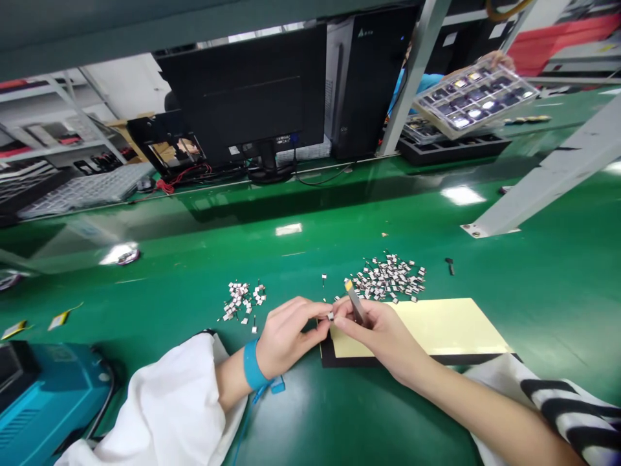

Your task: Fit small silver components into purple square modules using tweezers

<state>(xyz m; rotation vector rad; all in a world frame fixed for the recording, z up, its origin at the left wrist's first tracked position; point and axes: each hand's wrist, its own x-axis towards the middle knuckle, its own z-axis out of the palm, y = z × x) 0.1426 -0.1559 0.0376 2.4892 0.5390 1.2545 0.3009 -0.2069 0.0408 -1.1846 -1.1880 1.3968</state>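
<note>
On the near left corner of the green counter (369,414) stands a blue machine (48,404). To the right of it, a small pile of tiny metal components (242,299) lies just ahead of the left hand (291,333), which wears a blue wrist strap (250,366). This hand has its fingers closed together, and one tiny component (330,316) seems pinched at the fingertips. The right hand (383,340) is very near and closed on a flat metal tool (356,303) with a yellow tip. The long axis of the tool tilts away from the person, and the tiny component lies just left of it. Beyond the tool is a bigger pile of components (388,278). Under the right hand lies a cream sheet (441,327) on a black pad (339,358). Near the far right edge, a co-worker's hand (499,60) lifts a tray of parts (475,97).
</note>
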